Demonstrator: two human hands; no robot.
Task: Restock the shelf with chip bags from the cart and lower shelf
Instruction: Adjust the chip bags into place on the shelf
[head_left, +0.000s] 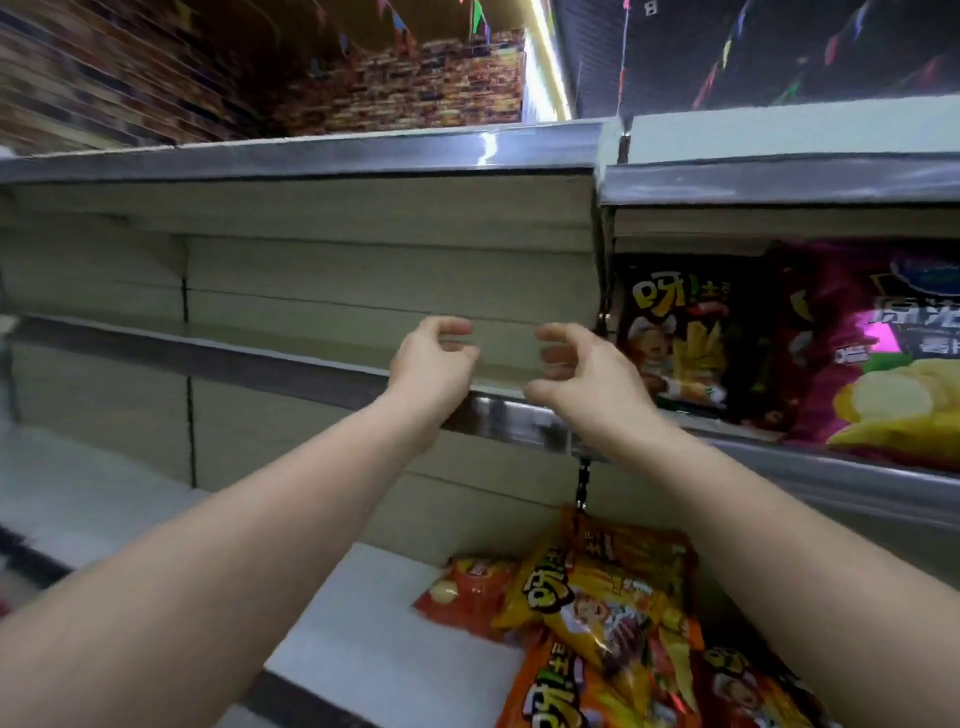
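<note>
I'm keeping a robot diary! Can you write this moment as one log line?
left hand: empty, curled | right hand: empty, curled | beige metal shelf: bare | orange-yellow chip bags: lower shelf

Both hands (498, 364), fingers loosely curled and holding nothing, hover at the shelf (291, 345) edge.
</note>
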